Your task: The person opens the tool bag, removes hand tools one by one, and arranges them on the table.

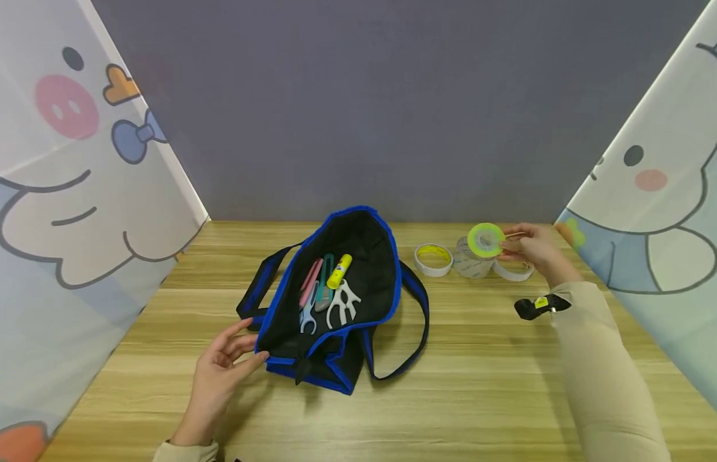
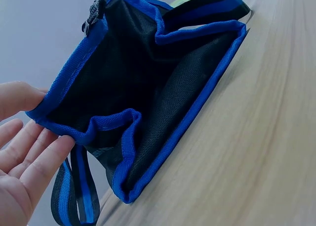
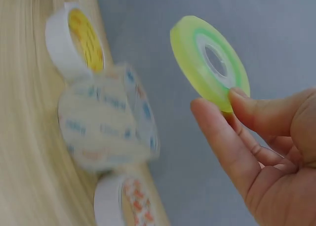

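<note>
The right hand (image 1: 531, 247) pinches a narrow yellow-green tape roll (image 3: 197, 65) at its edge between thumb and fingertips, holding it in the air clear of the other rolls; the left hand (image 1: 222, 369) has thumb and fingers closed on the blue-trimmed rim of a black bag (image 1: 364, 282), at its near left corner. A light, steady pinch should suit so thin a roll, since a squeeze off-centre could tip it, and a firm hold on the rim should check the soft bag from shifting. A wide clear packing tape roll (image 3: 106, 122) stands just beside the held one, between a white tape roll with a yellow core (image 1: 434, 272) and another white tape roll (image 3: 107, 201), so a low wrist could knock them. A strap (image 1: 423, 305) loops on the wood-grain table (image 1: 479, 391) between bag and rolls and might snag; inside the bag lie a yellow glue stick (image 1: 339, 271) and a teal box cutter (image 1: 325, 282).
</note>
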The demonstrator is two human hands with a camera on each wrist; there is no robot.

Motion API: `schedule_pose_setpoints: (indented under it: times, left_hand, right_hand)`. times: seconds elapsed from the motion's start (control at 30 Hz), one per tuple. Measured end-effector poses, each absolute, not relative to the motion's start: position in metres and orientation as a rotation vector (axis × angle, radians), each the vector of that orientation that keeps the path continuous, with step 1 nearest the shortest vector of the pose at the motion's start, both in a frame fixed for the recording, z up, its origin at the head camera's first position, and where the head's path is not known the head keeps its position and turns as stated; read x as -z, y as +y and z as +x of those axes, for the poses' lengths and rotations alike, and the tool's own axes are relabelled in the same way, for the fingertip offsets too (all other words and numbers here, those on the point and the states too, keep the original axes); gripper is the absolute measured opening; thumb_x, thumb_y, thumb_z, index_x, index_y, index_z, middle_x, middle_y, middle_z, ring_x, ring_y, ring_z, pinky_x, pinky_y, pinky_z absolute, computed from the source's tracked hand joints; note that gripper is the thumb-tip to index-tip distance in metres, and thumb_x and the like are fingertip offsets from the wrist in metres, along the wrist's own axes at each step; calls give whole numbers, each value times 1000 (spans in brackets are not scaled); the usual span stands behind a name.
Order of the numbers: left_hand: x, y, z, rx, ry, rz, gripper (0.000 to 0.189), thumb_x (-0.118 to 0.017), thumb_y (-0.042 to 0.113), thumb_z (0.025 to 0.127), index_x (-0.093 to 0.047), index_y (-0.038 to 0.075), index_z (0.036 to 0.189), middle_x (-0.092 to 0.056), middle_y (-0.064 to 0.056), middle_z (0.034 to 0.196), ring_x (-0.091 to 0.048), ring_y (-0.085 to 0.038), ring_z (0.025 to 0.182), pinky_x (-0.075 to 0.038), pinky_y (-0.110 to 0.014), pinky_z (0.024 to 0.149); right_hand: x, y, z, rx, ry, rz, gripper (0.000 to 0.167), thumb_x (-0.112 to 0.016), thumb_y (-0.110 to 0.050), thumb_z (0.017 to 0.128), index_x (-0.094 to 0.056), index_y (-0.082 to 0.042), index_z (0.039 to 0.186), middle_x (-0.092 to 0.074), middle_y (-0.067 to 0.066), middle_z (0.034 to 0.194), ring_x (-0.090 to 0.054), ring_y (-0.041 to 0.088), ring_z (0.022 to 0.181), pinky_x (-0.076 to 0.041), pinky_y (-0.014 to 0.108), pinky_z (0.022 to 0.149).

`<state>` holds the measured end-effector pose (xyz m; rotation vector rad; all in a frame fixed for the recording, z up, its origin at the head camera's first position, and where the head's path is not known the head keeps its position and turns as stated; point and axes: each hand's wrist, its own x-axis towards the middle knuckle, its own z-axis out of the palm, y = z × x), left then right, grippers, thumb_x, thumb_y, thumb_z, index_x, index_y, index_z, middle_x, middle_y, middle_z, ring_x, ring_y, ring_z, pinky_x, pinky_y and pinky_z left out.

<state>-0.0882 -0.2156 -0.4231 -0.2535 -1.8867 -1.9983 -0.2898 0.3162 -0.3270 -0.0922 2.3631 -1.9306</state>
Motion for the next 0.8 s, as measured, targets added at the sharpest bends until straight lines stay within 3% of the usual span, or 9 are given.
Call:
schedule_pose_setpoints:
  times: [0.13, 0.2, 0.3, 0.33, 0.43, 0.47, 0.53, 0.77, 0.8]
  left_hand:
    - [423, -216, -87, 1990, -1896, -246, 61, -68, -29, 73, -55, -11, 130, -74, -1, 97, -70, -10, 91, -56, -20, 77]
    - [423, -216, -86, 1984, -1901, -240, 61, -68, -29, 73, -55, -10, 130, -74, 0, 97, -70, -10, 91, -56, -19, 77]
    - [423, -216, -86, 1989, -1904, -238, 61, -68, -28, 74, -55, -9, 130, -74, 0, 98, -70, -10, 91, -56, -20, 76]
    - [423, -216, -86, 1992, -1905, -237, 61, -68, -28, 74, -56, -9, 131, -74, 0, 98, -70, -10, 91, -56, -20, 76]
    - [424, -215, -86, 2003, -1901, -238, 61, -68, -28, 74, -56, -8, 131, -74, 0, 97, -70, -10, 90, -57, -20, 76]
    - [424, -215, -86, 2002, -1903, -241, 61, -68, -28, 74, -56, -8, 131, -74, 0, 97, -69, -10, 90, -57, -20, 75]
    - [423, -215, -86, 1999, -1907, -240, 61, -68, -28, 75, -55, -8, 131, -74, -1, 97, -69, -10, 91, -57, -20, 76]
    - [423, -214, -87, 1996, -1906, -229, 61, -68, -27, 74, -56, -8, 131, -74, -2, 97, -70, -10, 91, -57, -20, 76]
    - [423, -214, -87, 1994, -1904, -229, 61, -68, -28, 74, -56, -8, 130, -74, -2, 97, -70, -10, 91, -57, -20, 76]
  right_hand:
    - [337, 341, -290, 2087, 2297, -18, 18, -52, 16, 94, -52, 8, 110, -65, 2, 78, -69, 13, 63, -59, 25, 64]
    - [344, 354, -290, 2198, 2236, 24, 17, -53, 17, 93, -57, 3, 103, -63, -1, 89, -70, 13, 64, -59, 25, 64]
    - [353, 374, -289, 2354, 2108, 141, 22, -53, 18, 92, -59, -3, 97, -56, 8, 124, -69, 13, 66, -59, 24, 67]
    - [357, 380, -288, 2397, 2065, 198, 22, -52, 18, 92, -57, -3, 98, -54, 8, 124, -69, 14, 66, -59, 25, 67]
    - [367, 396, -283, 2509, 1936, 380, 22, -52, 17, 93, -50, -2, 105, -61, 11, 113, -69, 17, 64, -59, 26, 69]
    - [370, 400, -281, 2542, 1912, 438, 23, -52, 16, 93, -49, -1, 107, -60, 9, 97, -69, 18, 64, -60, 26, 69]
    - [376, 408, -278, 2597, 1861, 542, 26, -52, 15, 93, -44, -1, 111, -56, 4, 81, -68, 17, 64, -60, 27, 70]
    - [388, 425, -275, 2672, 1562, 886, 23, -47, 19, 91, -38, 5, 107, -60, 10, 68, -69, 22, 59, -60, 29, 66]
    - [389, 426, -276, 2638, 1538, 926, 28, -46, 19, 92, -38, 4, 115, -60, 12, 65, -69, 23, 58, -60, 29, 66]
